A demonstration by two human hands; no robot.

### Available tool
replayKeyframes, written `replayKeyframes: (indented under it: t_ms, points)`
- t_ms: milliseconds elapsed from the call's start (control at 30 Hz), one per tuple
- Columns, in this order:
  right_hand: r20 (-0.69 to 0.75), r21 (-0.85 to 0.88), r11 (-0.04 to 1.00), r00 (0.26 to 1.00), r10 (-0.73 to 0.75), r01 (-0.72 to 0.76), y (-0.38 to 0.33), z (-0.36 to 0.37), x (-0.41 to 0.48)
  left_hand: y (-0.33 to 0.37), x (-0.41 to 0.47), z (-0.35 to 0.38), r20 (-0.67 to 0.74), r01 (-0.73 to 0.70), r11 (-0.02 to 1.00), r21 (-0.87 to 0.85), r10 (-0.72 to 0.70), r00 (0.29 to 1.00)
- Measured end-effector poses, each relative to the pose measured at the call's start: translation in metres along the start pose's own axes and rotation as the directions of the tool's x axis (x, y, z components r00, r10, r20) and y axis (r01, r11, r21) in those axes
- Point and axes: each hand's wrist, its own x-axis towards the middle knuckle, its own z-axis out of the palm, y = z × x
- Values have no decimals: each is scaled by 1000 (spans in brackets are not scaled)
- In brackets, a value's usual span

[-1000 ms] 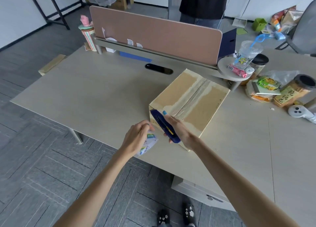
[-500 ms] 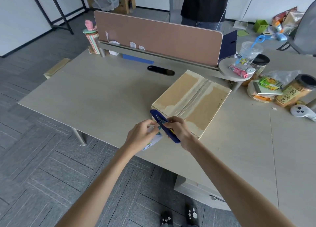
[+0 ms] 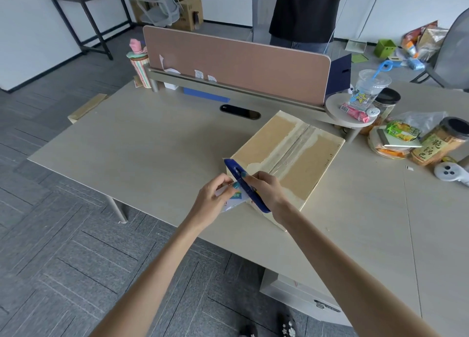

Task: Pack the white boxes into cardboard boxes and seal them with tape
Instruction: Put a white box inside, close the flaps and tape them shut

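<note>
You are looking down over your two bare forearms at a pale wooden worktop [image 3: 152, 146]. A closed cardboard box [image 3: 304, 159] stands on it near the front edge, right of the middle, turned at an angle so that one corner points toward you. A strip of clear tape [image 3: 291, 146] runs along the centre seam of its top, and the brown surface is torn pale on both sides of the strip.

Your right hand [image 3: 266, 192] is at the box's near left corner. Its grip is clamped round a blue cutter [image 3: 245, 184], which lies slanted across that corner with its tip pointing up and to the left.

Your left hand [image 3: 212, 199] is just beside it, over the front edge of the worktop. Its grip is pinched on a small white printed piece [image 3: 234, 202] with green and blue marks. I cannot tell what the piece is.

A brown divider panel [image 3: 236, 65] runs along the back edge, and a person in a black top [image 3: 304, 6] stands behind it. A clear plastic cup [image 3: 368, 88], snack jars [image 3: 441, 143] and a white controller [image 3: 449, 171] crowd the right side of the worktop. A striped cup [image 3: 139, 67] stands at the back left corner.
</note>
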Motion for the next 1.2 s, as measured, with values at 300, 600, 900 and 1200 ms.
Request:
replayKeyframes:
  t_ms: [300,600,900,1200]
  points:
    - [-8,-599,721,898,-441,349,13,-14,28,-55,40,-26,-157,192,948,255,-155,975]
    - [98,-744,512,827,-553,430,34,-21,60,-108,65,-3,-182,432,760,485,-396,900]
    - [156,-707,500,800,-579,500,40,-31,70,-109,63,14,-240,298,703,646,-183,953]
    - [263,-704,442,782,-565,556,35,-80,85,-44,58,60,-408,57,825,562,217,887]
